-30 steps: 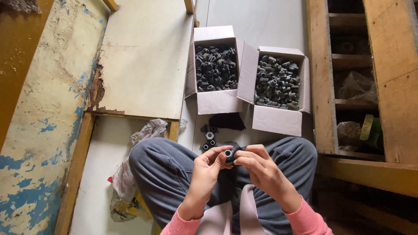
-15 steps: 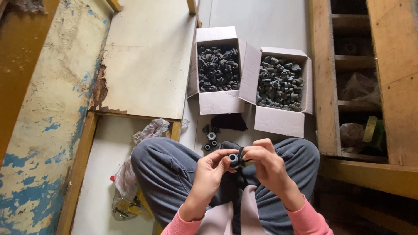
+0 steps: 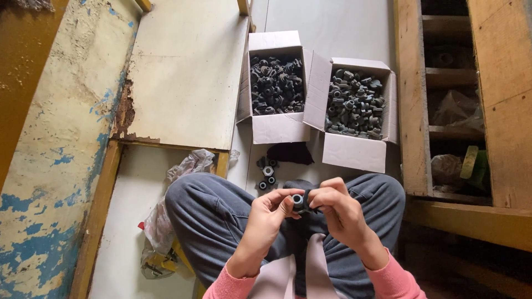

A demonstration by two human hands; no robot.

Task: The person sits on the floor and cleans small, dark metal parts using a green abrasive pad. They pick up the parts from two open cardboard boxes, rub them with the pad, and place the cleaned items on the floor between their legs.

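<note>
I sit cross-legged in grey trousers and hold a small black rubber part (image 3: 298,200) with a pale centre between both hands, just above my lap. My left hand (image 3: 267,215) pinches it from the left with thumb and fingers. My right hand (image 3: 338,206) grips it from the right, fingers curled over it. Two open white cardboard boxes lie on the floor ahead: the left box (image 3: 277,128) is full of black parts, the right box (image 3: 354,152) of greyer ones. A few loose parts (image 3: 267,174) lie on the floor between the boxes and my knees.
A dark cloth (image 3: 290,153) lies by the boxes. A crumpled plastic bag (image 3: 160,227) sits beside my left knee. A worn board (image 3: 188,77) with a wooden frame is on the left, a peeling painted wall (image 3: 44,166) further left, and wooden shelving (image 3: 460,99) on the right.
Both hands stay together on the small part and turn it slightly. The view has shifted a little; the boxes have not moved.
</note>
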